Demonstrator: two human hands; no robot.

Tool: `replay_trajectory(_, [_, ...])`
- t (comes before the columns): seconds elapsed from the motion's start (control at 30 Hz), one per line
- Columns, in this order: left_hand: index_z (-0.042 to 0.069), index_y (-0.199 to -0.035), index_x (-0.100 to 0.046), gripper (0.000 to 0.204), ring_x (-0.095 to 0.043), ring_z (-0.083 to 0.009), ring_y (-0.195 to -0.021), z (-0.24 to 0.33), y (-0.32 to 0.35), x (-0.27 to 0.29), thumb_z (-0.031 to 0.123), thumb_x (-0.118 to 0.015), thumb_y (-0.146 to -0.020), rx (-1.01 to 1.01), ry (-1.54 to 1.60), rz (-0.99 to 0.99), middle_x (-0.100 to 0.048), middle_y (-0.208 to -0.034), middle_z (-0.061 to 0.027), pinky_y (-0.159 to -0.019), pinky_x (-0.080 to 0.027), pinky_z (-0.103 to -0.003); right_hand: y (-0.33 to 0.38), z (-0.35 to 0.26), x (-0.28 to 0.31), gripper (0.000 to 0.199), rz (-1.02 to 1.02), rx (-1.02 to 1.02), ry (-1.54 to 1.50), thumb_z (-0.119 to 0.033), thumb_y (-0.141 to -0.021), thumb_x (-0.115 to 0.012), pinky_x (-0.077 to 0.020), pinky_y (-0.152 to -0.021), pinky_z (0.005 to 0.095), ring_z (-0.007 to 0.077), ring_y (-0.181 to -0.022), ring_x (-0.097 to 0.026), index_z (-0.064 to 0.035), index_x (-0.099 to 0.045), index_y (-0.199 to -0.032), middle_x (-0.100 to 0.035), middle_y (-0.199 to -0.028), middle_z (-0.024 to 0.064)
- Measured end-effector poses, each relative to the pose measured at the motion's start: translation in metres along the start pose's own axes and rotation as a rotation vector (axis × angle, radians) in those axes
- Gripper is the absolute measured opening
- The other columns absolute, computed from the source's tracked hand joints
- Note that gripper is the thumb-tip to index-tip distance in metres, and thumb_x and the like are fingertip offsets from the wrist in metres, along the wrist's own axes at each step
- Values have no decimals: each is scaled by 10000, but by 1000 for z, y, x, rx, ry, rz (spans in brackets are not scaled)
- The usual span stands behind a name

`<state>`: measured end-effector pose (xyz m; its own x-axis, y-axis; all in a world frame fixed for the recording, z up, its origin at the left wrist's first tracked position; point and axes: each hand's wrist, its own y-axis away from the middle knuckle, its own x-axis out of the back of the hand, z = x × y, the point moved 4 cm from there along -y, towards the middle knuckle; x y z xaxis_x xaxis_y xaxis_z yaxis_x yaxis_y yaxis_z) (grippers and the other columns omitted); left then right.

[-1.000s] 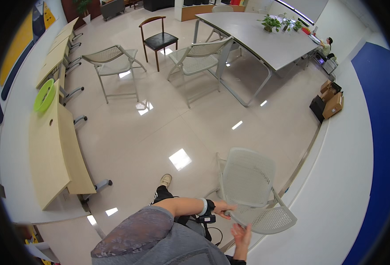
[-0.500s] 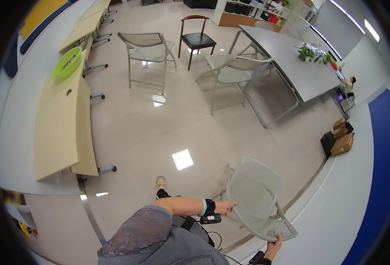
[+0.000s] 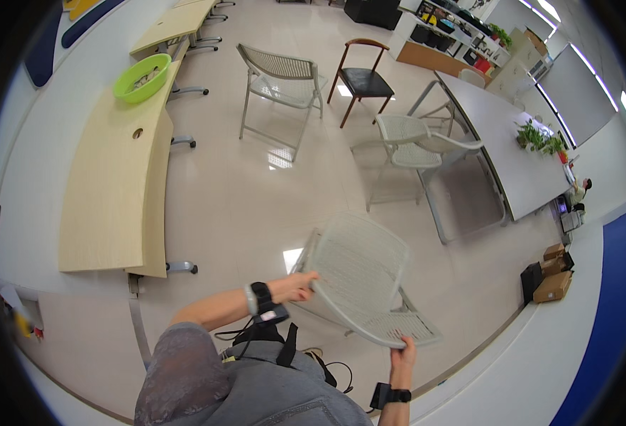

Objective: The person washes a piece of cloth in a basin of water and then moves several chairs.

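A pale grey folding chair (image 3: pixel 359 263) with a perforated seat and back is tilted in front of me. My left hand (image 3: pixel 297 285) is closed on the left edge of its seat. My right hand (image 3: pixel 401 353) grips the top edge of its backrest, at the near right side. The chair's legs show only in part, at the left behind the seat; whether they touch the floor I cannot tell. Each wrist wears a dark band with a small black device.
Two more grey folding chairs (image 3: pixel 282 77) and a wooden chair (image 3: pixel 363 82) with a black seat stand ahead. A long grey table (image 3: pixel 501 145) with plants is at the right. Pale wood desks (image 3: pixel 111 184) line the left, one bearing a green basin (image 3: pixel 143 78). Cardboard boxes (image 3: pixel 554 285) sit by the right wall.
Both hands have carried the folding chair leftward and a little farther up in the picture, still holding it. The view has turned, so the room's furniture appears shifted to the right.
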<state>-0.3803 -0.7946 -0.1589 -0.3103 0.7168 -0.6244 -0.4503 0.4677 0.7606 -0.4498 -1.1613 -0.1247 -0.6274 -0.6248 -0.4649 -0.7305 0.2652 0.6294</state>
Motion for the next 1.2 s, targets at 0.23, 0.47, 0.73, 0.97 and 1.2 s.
replay_trajectory(0.23, [82,-758,-392,211,-227,-69,-384,111,53,170,168,-583,-787,-183,420,223,-354,-563,0,-323,-165,-186,-69,124,-215,306,-247,-208,204,52,-708,-499,-437,-867,437,288,-954,-529,72,-477,-1013,-536,-990,151])
replay_trajectory(0.47, [66,-742,-480,130,-318,-83,-407,214,89,348,147,-563,-802,-655,578,212,-482,-623,-2,-330,-260,-186,-110,262,-385,302,-464,-420,460,-33,-763,-523,-476,-777,392,259,-938,-529,47,-454,-1045,-515,-958,127])
replay_trajectory(0.73, [-31,-1089,-391,373,-537,-204,-781,280,145,279,152,-573,-820,-915,217,750,-512,-882,-119,-638,-474,-301,-145,291,-475,497,-638,-389,589,-133,-769,-547,-517,-683,413,294,-935,-533,-36,-324,-1203,-454,-1087,139])
replay_trajectory(0.97, [43,-1285,-11,728,-508,-218,-864,343,115,259,67,-552,-798,-869,247,839,-409,-1084,-165,-652,-473,-334,-184,278,-528,284,-673,-331,571,-126,-772,-545,-493,-692,415,256,-895,-550,-33,-460,-1027,-532,-967,104])
replay_trajectory(1.2, [62,-1286,-76,691,-504,-212,-820,417,94,239,81,-555,-790,-873,178,942,-430,-1049,-163,-639,-464,-343,-249,273,-586,252,-624,-320,613,-120,-749,-547,-510,-648,391,265,-848,-566,-27,-488,-976,-537,-943,101])
